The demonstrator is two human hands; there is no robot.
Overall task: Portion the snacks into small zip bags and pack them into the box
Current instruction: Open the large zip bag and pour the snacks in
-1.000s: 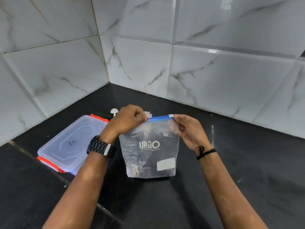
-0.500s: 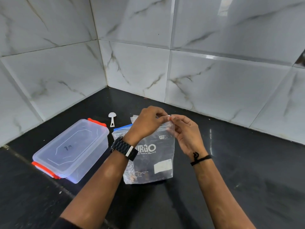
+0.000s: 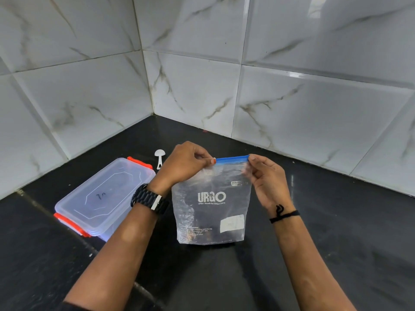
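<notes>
Half a second back both hands were bunched together at the top of the zip bag [image 3: 212, 203], but now they've spread apart, left hand [image 3: 186, 162] pinching the left end of the blue zip strip [image 3: 232, 159] and right hand [image 3: 267, 178] pinching the right end, bag upright on the black counter [image 3: 336, 232]. Count: one zip bag, one lidded plastic box [image 3: 101, 198] to its left with two orange clips showing, one small white scoop [image 3: 159, 157] behind the box. The dark stuff at the bag's bottom is too murky to identify.

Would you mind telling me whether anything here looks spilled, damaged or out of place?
Nothing stands out: both hands pinch the blue zip strip of the upright clear plastic URGO bag, and the lidded clear plastic box with orange clips sits closed beside it.
</notes>
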